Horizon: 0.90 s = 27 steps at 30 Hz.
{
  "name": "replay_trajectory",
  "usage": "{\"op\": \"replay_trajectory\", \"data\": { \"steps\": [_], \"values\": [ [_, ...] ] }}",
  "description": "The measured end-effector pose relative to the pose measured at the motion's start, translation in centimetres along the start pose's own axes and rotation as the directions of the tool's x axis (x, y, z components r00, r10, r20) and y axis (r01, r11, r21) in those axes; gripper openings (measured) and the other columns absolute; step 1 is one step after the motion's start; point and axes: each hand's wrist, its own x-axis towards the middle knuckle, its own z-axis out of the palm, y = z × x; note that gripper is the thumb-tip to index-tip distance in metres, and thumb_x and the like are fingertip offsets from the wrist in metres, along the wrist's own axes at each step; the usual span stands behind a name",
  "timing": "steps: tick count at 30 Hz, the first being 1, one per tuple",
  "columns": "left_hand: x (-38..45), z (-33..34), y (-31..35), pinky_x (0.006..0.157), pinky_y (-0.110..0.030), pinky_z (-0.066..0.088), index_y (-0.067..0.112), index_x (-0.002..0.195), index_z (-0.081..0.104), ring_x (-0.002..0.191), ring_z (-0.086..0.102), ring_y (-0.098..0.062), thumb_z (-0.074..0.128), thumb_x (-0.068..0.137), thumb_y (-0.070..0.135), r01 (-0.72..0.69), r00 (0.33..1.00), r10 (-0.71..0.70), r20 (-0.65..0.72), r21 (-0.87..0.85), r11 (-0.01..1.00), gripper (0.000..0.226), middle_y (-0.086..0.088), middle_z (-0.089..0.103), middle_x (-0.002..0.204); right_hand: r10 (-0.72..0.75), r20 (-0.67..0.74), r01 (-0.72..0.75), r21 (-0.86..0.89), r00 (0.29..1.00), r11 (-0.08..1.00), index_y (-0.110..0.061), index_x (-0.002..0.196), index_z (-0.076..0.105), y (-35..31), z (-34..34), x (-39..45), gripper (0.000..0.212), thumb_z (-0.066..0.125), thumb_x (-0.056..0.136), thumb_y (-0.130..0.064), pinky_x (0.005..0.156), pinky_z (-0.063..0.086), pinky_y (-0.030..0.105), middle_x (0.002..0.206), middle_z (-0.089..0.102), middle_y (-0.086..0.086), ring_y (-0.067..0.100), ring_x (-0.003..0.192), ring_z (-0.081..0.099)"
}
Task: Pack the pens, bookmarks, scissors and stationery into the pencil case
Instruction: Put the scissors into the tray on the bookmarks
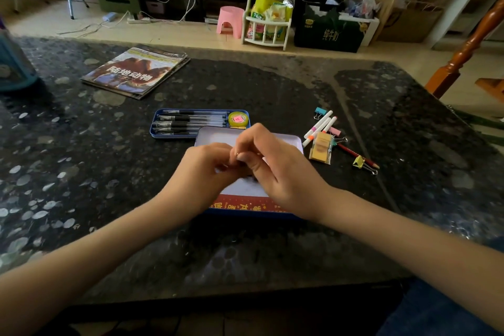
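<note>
- Both forearms are seen bare from the lower corners of the frame up to the centre; no sleeve cuffs are shown.
- The left hand (210, 169) and right hand (275, 169) are ungloved.
- Dark blue fabric, likely trousers (436, 305), is seen at lower right.
</note>
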Motion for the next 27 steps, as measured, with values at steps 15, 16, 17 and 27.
{"op": "replay_trajectory", "data": {
  "steps": [15, 16, 17, 27],
  "values": [
    [1.5, -1.6, -0.1, 0.066, -0.014, 0.045, 0.026, 0.094, 0.067, 0.080, 0.059, -0.007, 0.062, 0.085, 0.022, 0.046, 0.990, -0.045, 0.134, 0.002, 0.999, 0.012, 0.004, 0.066, 0.086, 0.216, -0.165, -0.186, 0.179, 0.962, 0.966, -0.013, 0.102, 0.047, -0.7, -1.0, 1.6, 0.013, 0.056, 0.094, -0.008, 0.063, 0.054, 0.033, 0.079, 0.056, 0.004, 0.016, 0.067, 0.061],
    [1.4, -1.4, -0.4, 0.069, -0.011, 0.046, 0.024, 0.099, 0.065, 0.083, 0.060, -0.002, 0.064, 0.084, 0.021, 0.066, 0.985, -0.066, 0.160, 0.007, 0.998, 0.016, 0.009, 0.066, 0.089, 0.225, -0.192, -0.192, 0.177, 0.955, 0.965, -0.013, 0.099, 0.047, -0.6, -1.1, 1.5, 0.011, 0.055, 0.094, -0.007, 0.063, 0.054, 0.032, 0.079, 0.056, 0.003, 0.016, 0.068, 0.061],
    [1.3, -1.3, -0.7, 0.071, -0.009, 0.046, 0.024, 0.103, 0.064, 0.086, 0.060, 0.002, 0.067, 0.082, 0.022, 0.086, 0.978, -0.089, 0.189, 0.022, 0.996, 0.022, 0.013, 0.065, 0.091, 0.239, -0.213, -0.202, 0.181, 0.947, 0.963, -0.014, 0.096, 0.046, -0.4, -1.1, 1.4, 0.012, 0.055, 0.094, -0.008, 0.062, 0.055, 0.031, 0.079, 0.055, 0.001, 0.016, 0.068, 0.061],
    [2.0, -3.3, -2.0, 0.069, -0.006, 0.044, 0.033, 0.102, 0.054, 0.085, 0.056, 0.000, 0.078, 0.072, 0.022, 0.051, 0.935, -0.123, 0.331, 0.217, 0.975, 0.040, 0.017, 0.053, 0.096, 0.784, 0.068, -0.753, 0.340, 0.617, 0.563, -0.014, 0.096, 0.054, 2.3, -3.5, -0.5, 0.006, 0.055, 0.092, -0.010, 0.052, 0.050, 0.022, 0.074, 0.064, 0.008, 0.013, 0.059, 0.059]
  ]
}}
